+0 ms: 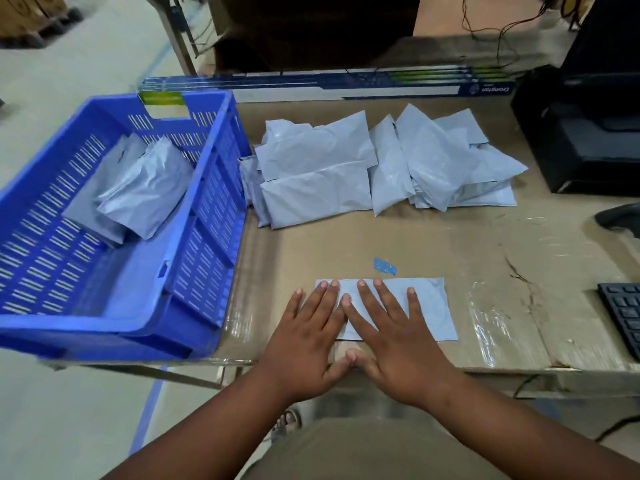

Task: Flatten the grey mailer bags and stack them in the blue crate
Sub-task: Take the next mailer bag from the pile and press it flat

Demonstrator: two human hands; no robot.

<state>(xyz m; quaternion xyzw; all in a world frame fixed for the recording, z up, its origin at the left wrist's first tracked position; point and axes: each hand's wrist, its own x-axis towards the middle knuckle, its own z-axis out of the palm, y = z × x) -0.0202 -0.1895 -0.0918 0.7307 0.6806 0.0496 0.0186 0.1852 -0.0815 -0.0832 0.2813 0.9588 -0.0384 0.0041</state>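
One grey mailer bag [431, 306] lies flat near the table's front edge. My left hand [306, 337] and my right hand [394, 337] rest palm down on it, fingers spread, thumbs touching at the near side. They cover its left half. A loose pile of several puffy grey mailer bags [374, 168] sits further back on the table. The blue crate [221, 140] stands at the left, and a couple of grey mailer bags in the crate [138, 192] lie against its far end.
The table is covered in brown cardboard [502, 244]. A small blue tape scrap [384, 266] lies just beyond the flat bag. A black printer [581, 133], a keyboard [623, 317] and long flat boxes [329, 86] border the right and back.
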